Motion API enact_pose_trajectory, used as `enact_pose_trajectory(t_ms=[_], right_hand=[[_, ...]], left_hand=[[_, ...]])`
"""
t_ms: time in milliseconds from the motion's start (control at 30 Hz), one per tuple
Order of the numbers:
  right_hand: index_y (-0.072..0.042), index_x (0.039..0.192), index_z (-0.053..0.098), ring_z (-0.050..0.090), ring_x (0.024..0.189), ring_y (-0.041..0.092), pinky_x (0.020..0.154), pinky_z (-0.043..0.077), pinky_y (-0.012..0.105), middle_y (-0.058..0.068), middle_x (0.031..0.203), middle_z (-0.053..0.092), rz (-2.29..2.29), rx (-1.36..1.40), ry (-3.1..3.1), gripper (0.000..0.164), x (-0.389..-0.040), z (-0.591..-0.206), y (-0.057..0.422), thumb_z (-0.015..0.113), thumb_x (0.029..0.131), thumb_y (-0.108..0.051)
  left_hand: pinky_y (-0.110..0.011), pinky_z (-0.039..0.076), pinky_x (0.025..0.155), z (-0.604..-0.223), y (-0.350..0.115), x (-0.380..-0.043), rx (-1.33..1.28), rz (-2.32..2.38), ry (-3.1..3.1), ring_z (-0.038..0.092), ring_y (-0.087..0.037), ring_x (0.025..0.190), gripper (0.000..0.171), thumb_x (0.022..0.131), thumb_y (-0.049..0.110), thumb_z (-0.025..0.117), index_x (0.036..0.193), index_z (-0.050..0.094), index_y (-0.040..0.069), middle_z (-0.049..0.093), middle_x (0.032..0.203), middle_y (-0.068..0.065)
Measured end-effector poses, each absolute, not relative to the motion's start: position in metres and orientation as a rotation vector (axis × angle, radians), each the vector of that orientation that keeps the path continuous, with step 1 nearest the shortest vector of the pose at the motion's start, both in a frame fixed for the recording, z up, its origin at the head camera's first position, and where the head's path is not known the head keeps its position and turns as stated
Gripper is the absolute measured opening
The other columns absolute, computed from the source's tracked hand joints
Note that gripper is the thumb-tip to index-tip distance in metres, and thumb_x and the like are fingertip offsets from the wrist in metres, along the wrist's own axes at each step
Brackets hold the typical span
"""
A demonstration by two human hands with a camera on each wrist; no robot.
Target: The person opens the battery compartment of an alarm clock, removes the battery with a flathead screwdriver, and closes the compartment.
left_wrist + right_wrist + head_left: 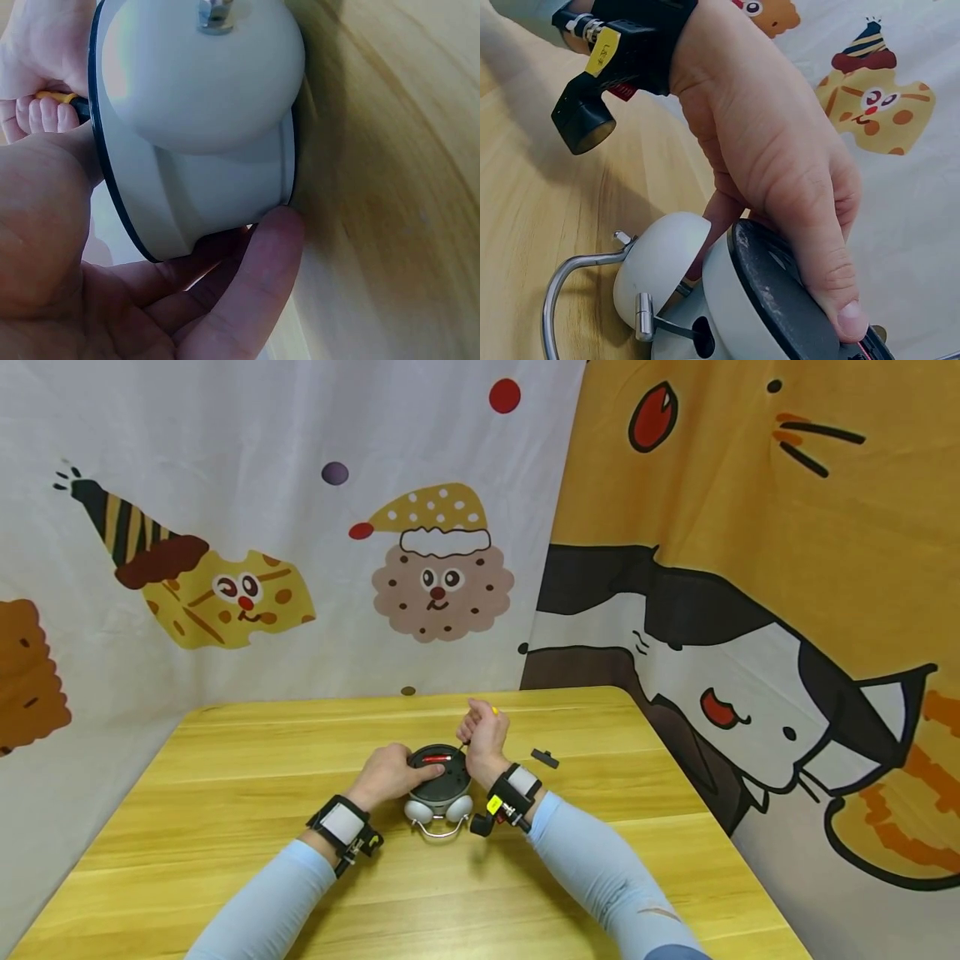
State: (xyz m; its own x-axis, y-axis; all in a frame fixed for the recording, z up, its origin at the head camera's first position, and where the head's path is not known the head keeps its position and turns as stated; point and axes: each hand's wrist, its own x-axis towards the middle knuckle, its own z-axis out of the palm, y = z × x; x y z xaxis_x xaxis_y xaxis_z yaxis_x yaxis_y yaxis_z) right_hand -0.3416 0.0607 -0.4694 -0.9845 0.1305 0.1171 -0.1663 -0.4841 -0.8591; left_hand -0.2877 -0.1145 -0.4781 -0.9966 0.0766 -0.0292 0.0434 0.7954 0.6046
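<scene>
A white twin-bell alarm clock (441, 787) lies face down on the table, its black back up and its bells towards the person. A red battery (437, 758) shows in the back. My left hand (386, 774) grips the clock from the left, thumb across the back and fingers around the side. In the right wrist view that thumb (850, 319) presses near the battery slot. My right hand (486, 737) is curled around a screwdriver (64, 98) with a yellow and black handle, over the clock's upper right edge. Its thin shaft points down at the back; the tip is hidden.
A small dark battery cover (545, 758) lies on the wooden table (300, 735) to the right of the right hand. The clock's metal handle (439, 835) sticks out towards the person. A printed cloth (262, 677) hangs behind the table.
</scene>
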Motion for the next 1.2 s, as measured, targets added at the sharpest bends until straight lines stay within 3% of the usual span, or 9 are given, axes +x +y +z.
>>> enact_pose_trajectory(t_ms=[1200], right_hand=[[-0.024,0.060,0.033,0.029,0.051,0.009,0.055,0.027,0.024,-0.010,0.058,0.028,2.731,-0.127,-1.279,0.052,-0.3466,-0.4721,0.0684,0.054,0.108,-0.019]], left_hand=[[-0.029,0.039,0.058,-0.4788,-0.1163,-0.2891,0.110,0.984,2.920,0.056,-0.018,0.065,0.054,0.093,0.061,0.086,0.080,0.068,0.011,0.058,0.071,-0.001]])
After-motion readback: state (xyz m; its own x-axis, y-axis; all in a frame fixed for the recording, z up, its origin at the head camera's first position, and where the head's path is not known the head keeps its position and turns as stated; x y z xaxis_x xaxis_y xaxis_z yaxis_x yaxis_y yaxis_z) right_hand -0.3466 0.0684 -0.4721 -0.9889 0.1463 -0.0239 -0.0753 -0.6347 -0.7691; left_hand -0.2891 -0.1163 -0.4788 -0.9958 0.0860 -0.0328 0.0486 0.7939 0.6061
